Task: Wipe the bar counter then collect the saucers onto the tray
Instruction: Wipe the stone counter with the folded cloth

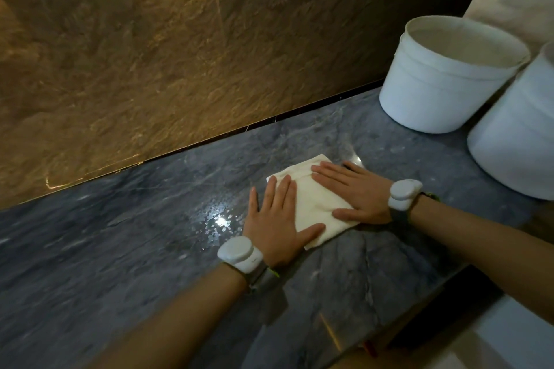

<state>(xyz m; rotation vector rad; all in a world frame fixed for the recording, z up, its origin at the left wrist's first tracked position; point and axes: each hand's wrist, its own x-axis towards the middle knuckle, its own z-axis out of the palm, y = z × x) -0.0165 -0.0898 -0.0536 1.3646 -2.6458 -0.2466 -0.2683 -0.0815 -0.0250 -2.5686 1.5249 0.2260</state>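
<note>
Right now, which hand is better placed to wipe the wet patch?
Left. The left hand lies on the cloth edge nearest the wet patch; the right hand lies on the far side.

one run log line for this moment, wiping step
phase: wiping | left hand: flat on cloth | right hand: flat on cloth | counter: wet patch left of cloth | saucers, tray: not in view

Cloth (pixel 314 201) on counter (pixel 120 234); two buckets (pixel 443 81) right, seemingly touching.
</note>
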